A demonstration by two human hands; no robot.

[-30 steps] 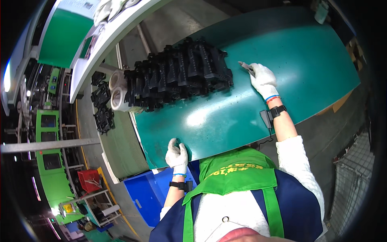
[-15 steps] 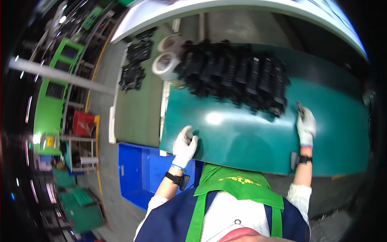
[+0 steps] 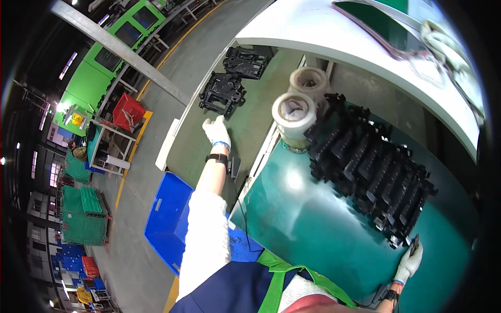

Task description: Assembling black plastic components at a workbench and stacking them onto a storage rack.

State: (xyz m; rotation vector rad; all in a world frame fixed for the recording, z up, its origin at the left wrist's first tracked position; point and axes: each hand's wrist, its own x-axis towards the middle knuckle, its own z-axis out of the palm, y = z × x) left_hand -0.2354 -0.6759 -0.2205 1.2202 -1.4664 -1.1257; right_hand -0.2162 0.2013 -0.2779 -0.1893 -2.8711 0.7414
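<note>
My left hand [image 3: 215, 131], in a white glove, reaches out over the olive conveyor belt [image 3: 195, 148]. Its fingers are apart and hold nothing, just short of a black plastic part [image 3: 223, 93]. Beyond that lies a second black plastic part [image 3: 246, 62]. At the lower right, my gloved right hand [image 3: 410, 262] is closed around a small dark hand tool [image 3: 415, 242], whose exact kind I cannot make out. That hand is beside the near end of a row of several black plastic parts [image 3: 370, 167] standing close together on the green tabletop [image 3: 313, 229].
Two rolls of whitish film [image 3: 295, 112] stand between the belt and the row. Below the belt sits a blue bin [image 3: 168, 219]. A white shelf [image 3: 313, 23] runs across the far side, with a phone-like device [image 3: 378, 28] on it. A grey post [image 3: 120, 52] rises at the left.
My view has turned left. My left hand has moved from the green table's near edge out over the belt, toward the black parts. My right hand keeps the small tool.
</note>
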